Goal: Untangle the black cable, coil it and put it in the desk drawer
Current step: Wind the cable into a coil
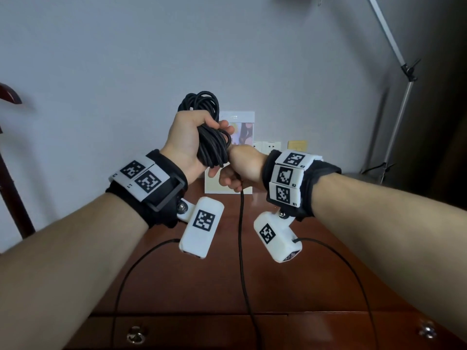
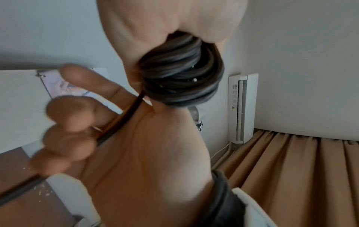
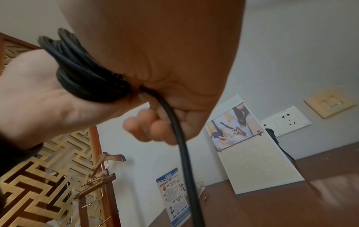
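My left hand (image 1: 192,140) grips a thick coil of black cable (image 1: 211,145) held upright above the desk; loops stick out above the fist. In the left wrist view the coil (image 2: 182,76) sits in the left hand's grasp. My right hand (image 1: 237,170), just right of and below the coil, has its fingers curled round the cable's loose strand (image 1: 241,236), which hangs straight down past the desk's front edge. The right wrist view shows that strand (image 3: 180,135) leaving the right hand (image 3: 155,129) beside the coil (image 3: 85,73). The drawer front (image 1: 202,332) under the desk top is closed.
A reddish-brown wooden desk (image 1: 290,281) lies below my hands. A white board with a picture (image 1: 242,137) leans on the wall beside wall sockets (image 1: 270,147). A lamp stand (image 1: 401,102) rises at the right; a dark wooden rack (image 1: 10,173) stands at the left. Thin wrist-camera wires (image 1: 131,271) droop.
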